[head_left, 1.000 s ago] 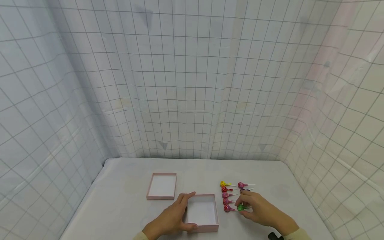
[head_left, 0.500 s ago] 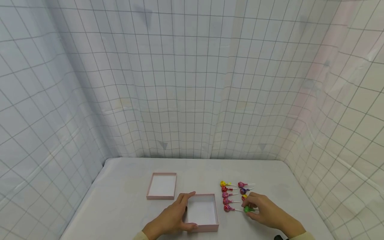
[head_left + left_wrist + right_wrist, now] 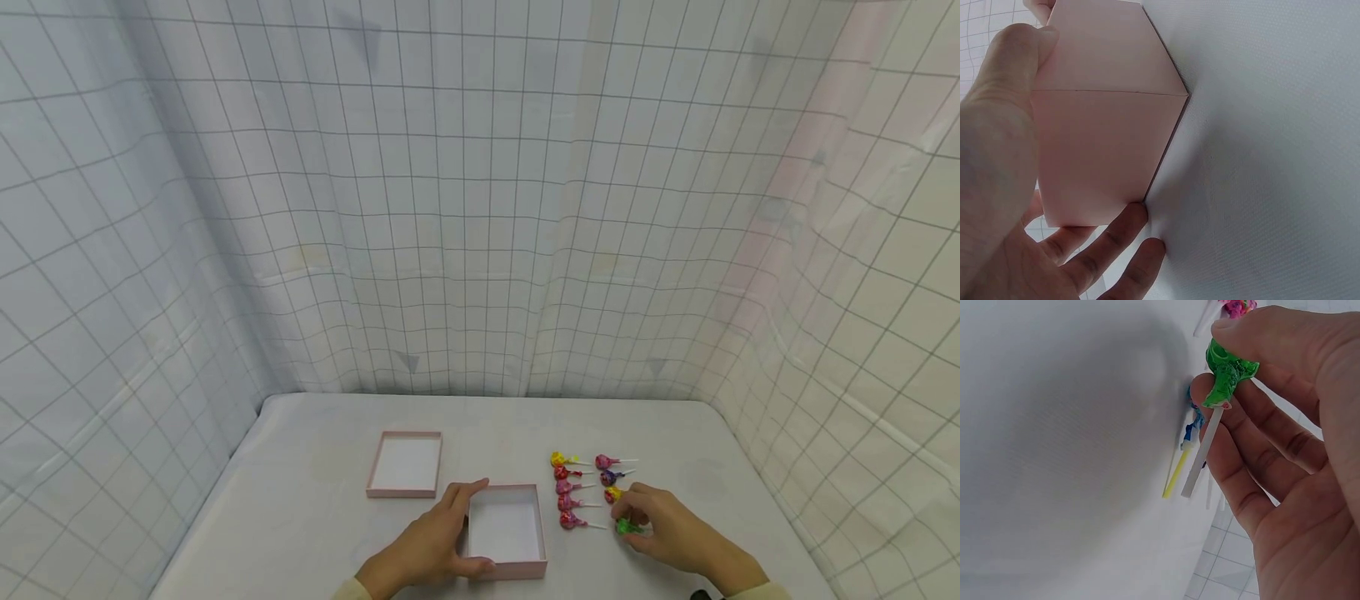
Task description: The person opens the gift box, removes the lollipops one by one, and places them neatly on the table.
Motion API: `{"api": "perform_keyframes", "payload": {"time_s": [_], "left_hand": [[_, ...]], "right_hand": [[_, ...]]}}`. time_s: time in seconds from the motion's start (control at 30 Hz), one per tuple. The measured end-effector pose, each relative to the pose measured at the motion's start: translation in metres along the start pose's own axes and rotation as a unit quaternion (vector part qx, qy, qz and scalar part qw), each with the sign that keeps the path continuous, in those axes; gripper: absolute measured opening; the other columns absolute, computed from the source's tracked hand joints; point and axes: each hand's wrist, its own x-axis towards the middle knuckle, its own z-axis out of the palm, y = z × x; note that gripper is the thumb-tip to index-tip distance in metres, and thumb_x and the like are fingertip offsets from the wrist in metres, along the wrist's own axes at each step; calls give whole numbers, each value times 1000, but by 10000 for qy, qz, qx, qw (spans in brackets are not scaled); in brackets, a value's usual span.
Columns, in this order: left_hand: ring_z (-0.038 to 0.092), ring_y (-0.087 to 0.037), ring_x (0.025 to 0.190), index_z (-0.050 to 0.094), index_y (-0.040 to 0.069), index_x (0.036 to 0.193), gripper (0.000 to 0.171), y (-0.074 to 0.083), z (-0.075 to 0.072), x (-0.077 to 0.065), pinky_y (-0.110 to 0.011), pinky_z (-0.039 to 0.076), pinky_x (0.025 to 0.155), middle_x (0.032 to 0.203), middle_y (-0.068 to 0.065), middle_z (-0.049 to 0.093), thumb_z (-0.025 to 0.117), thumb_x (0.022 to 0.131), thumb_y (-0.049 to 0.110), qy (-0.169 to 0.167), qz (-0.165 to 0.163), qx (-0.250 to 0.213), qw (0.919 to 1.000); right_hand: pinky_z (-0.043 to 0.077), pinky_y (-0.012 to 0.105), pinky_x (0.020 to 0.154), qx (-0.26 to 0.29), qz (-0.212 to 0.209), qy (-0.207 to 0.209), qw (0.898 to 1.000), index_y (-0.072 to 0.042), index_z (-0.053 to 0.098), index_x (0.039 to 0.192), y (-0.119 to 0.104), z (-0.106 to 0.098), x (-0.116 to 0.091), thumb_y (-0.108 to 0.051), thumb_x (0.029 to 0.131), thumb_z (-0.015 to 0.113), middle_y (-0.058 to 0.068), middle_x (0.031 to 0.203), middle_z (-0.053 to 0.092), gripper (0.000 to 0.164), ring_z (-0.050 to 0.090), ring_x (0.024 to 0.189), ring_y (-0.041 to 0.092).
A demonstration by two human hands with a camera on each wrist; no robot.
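Observation:
In the head view my left hand (image 3: 427,540) grips the left side of an open pink box (image 3: 517,571) with a white inside. Its thumb lies at the front wall and its fingers reach along to the back corner. The left wrist view shows the thumb against one box wall (image 3: 1104,150). Right of the box, my right hand (image 3: 671,527) pinches a green-wrapped lollipop (image 3: 1225,372) by its head between thumb and fingertips, its white stick sloping down. It is low over the table, just in front of a yellow-wrapped lollipop (image 3: 612,494).
Several lollipops stand in a column right of the box, from a yellow one (image 3: 558,459) to a red one (image 3: 568,520). A second column holds a pink (image 3: 604,462) and a purple one (image 3: 609,477). The box lid (image 3: 401,493) lies back left. Gridded curtains (image 3: 465,250) enclose the table.
My right hand has carried the green lollipop rightward, from beside the first column to the front of the second, slowing lately. The left hand and box have stayed put.

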Motion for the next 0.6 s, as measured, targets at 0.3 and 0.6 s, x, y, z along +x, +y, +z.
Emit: {"api": "perform_keyframes", "payload": {"time_s": [0.3,0.6], "left_hand": [[64,-14,111,32,19,181,117,-1,0,-1,-46,66,96,165,-11,52,97,93,60,38,58,46,10000],[64,-11,108,32,18,181,117,0,-1,-1,-41,65,92,165,-12,52,98,93,59,37,63,22,10000]], "right_hand": [[64,24,81,38,-45,-18,10000,-14,78,111,4,1,-1,-6,95,95,-8,109,72,25,67,97,-5],[62,25,80,-195,-66,10,9998,-19,79,111,10,5,-2,-9,94,96,-12,109,70,26,64,96,-6]]}}
